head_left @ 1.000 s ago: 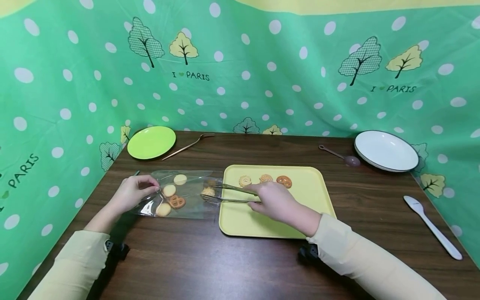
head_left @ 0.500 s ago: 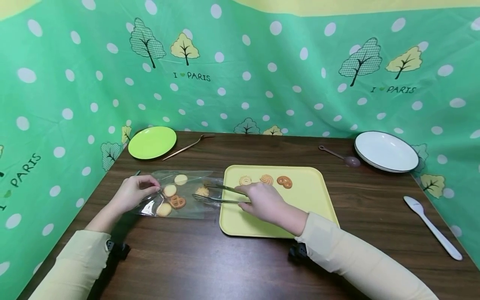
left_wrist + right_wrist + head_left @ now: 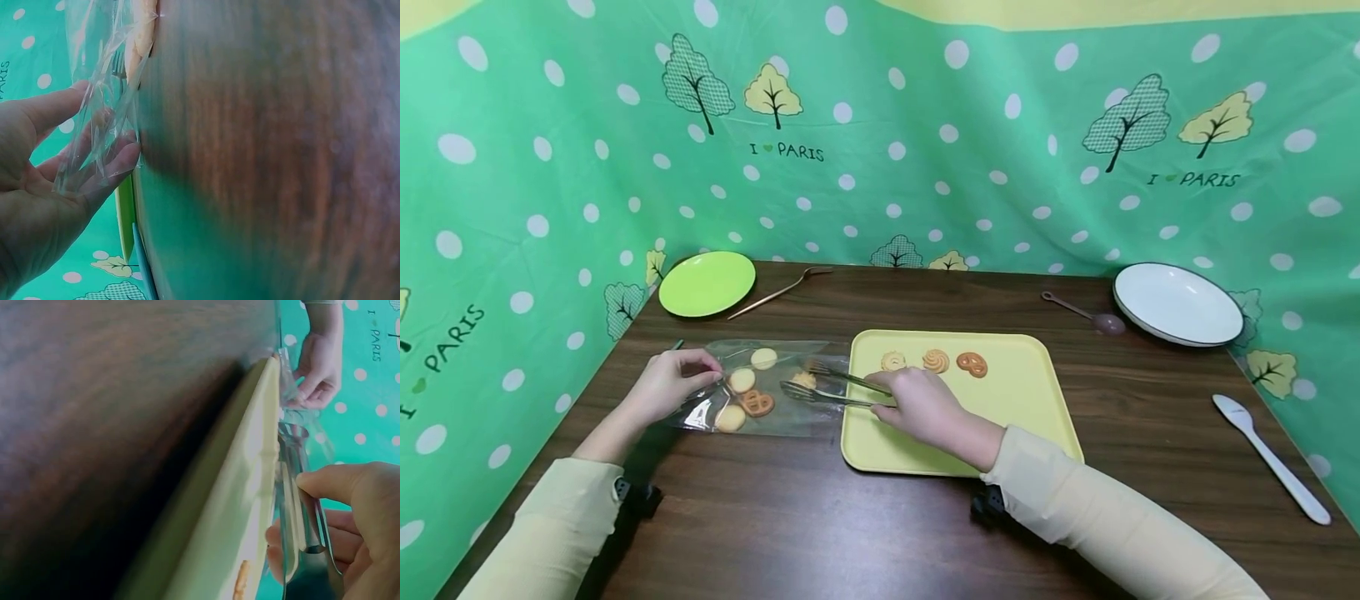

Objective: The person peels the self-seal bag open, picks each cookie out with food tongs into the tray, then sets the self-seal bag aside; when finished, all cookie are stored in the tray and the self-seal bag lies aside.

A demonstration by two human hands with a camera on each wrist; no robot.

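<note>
Eight biscuits (image 3: 756, 403), one bag (image 3: 808, 422), one tray (image 3: 1015, 400)

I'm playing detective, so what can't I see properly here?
Head view: part of one cookie, behind the tongs.
Head view: part of the tray, behind the right hand.
Left wrist view: part of the bag, cut off by the top edge; the table, blurred.
Right wrist view: part of the tray, cut off by the bottom edge.

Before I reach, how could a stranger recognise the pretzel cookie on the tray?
On the brown table, find the yellow tray. Along its far edge lies a row of three cookies; the pretzel cookie is rightmost, browner than its round neighbours.
</note>
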